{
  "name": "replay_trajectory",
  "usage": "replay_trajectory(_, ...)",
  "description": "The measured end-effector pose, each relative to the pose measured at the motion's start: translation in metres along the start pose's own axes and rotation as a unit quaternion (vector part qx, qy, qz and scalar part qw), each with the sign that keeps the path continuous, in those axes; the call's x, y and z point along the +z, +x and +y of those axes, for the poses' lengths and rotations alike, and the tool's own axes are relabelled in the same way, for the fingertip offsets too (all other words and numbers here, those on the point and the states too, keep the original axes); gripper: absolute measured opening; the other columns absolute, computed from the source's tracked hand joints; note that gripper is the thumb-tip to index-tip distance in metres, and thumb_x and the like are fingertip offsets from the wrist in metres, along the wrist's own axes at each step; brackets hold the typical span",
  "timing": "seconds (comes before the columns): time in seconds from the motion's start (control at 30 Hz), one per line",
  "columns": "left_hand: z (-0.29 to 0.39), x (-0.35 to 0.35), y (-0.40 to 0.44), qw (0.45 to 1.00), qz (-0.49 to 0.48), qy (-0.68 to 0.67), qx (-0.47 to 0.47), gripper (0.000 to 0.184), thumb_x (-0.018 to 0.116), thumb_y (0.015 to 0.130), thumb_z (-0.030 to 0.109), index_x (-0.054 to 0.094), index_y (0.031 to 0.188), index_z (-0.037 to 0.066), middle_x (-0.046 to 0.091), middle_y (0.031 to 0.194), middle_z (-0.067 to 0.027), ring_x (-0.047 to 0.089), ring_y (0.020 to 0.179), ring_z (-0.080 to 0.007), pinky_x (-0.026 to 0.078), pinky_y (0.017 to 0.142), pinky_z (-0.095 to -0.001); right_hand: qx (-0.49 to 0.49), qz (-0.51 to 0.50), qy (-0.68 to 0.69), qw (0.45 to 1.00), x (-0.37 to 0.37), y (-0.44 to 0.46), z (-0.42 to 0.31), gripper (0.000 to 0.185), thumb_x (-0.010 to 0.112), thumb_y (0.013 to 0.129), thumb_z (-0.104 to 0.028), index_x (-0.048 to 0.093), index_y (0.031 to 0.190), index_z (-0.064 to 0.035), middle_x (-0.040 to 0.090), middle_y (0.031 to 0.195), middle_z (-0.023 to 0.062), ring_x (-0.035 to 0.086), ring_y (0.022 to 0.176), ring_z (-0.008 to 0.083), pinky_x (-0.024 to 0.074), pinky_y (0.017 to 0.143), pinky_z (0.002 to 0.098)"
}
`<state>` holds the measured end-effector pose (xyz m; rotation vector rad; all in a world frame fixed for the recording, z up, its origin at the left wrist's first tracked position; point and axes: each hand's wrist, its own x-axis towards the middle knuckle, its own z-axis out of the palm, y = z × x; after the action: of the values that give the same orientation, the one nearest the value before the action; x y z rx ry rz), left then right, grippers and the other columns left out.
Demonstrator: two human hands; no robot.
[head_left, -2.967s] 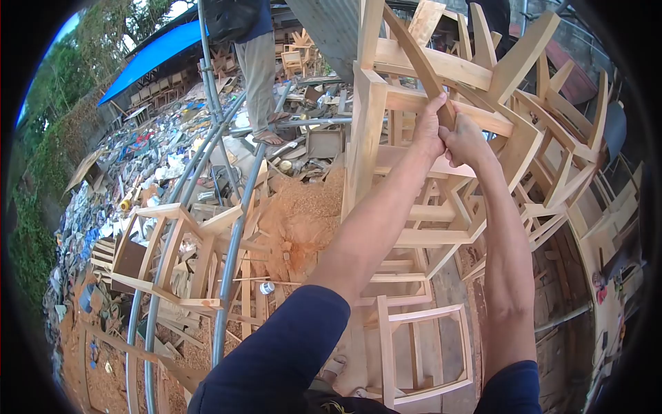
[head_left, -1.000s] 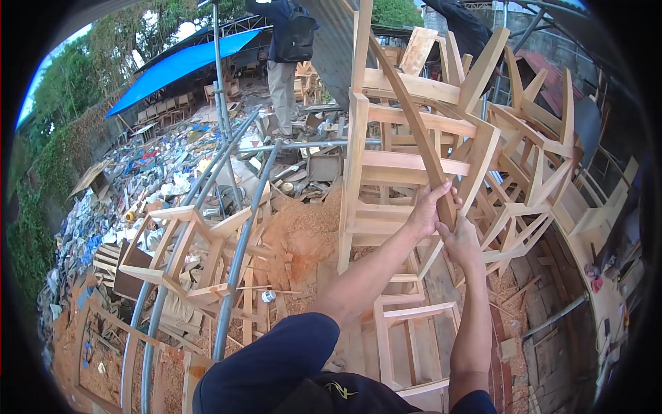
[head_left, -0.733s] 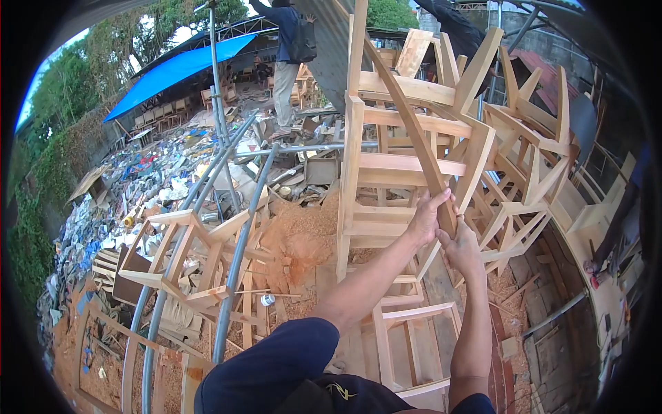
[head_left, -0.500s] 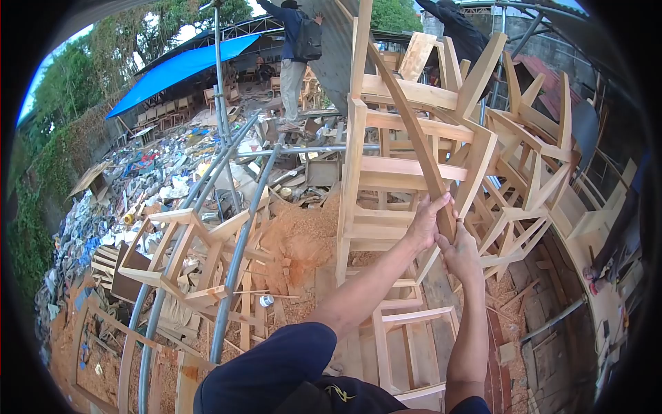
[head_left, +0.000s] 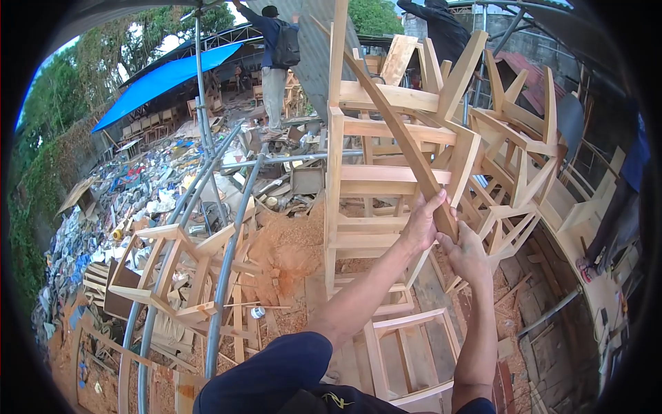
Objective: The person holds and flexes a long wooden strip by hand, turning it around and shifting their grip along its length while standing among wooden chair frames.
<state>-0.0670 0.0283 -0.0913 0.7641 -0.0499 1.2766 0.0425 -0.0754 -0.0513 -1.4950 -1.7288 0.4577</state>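
A long brown wooden plank [head_left: 400, 131] slants up and to the left from my hands, passing in front of stacked chair frames. My left hand [head_left: 423, 224] is wrapped round it near its lower end. Just below and to the right, my right hand [head_left: 469, 255] is closed on the same end. The plank's far tip rises toward a grey corrugated sheet [head_left: 314, 65]. Behind the plank stands a stack of unfinished wooden chair frames [head_left: 393, 172], pale and bare. Whether the plank touches them I cannot tell.
More chair frames [head_left: 520, 138] pile up at right. Metal pipes [head_left: 231, 265] run beside another frame [head_left: 155, 276] at left. Sawdust [head_left: 286, 238] and scattered rubbish [head_left: 158, 196] cover the ground. A person with a backpack [head_left: 286, 45] stands ahead; other people are at right.
The plank's upper end has swung left, so it leans more. Both hands keep their hold on it. My view has turned slightly, shifting most of the scene leftward.
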Motion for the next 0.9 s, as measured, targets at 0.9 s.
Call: replay_trajectory(0.9,0.002,-0.008,-0.014,0.994,0.064,0.08,0.046,0.052,0.071,0.098,0.014,0.036,0.137,0.019,0.052,0.103,-0.0053,0.062,0.072,-0.0152,0.058,0.06,-0.0306,0.079,-0.06,0.132,0.986,0.03,-0.009,0.001,0.076,0.064,0.1,-0.02,0.025,0.162,0.0007,0.058,0.071,0.0043,0.055,0.045,0.0124,0.0435,0.04,0.0278)
